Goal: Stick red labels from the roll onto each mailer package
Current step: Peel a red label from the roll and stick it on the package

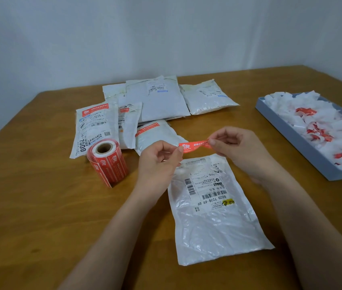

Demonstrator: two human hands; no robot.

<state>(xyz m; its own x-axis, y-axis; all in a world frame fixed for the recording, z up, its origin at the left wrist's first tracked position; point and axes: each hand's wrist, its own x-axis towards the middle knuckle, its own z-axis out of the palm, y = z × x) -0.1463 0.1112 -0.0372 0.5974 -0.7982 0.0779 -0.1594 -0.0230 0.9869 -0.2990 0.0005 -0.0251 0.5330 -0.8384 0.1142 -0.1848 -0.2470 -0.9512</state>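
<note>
Here, nearest me, a white mailer point(214, 208) lies flat on the wooden table point(40, 206). Just above its far edge I hold a red label point(194, 145) stretched between my left hand point(159, 162) and right hand point(237, 147), each pinching one end. Left of the mailer stands the label roll point(107, 162); beyond it lie more mailers point(155, 101).
</note>
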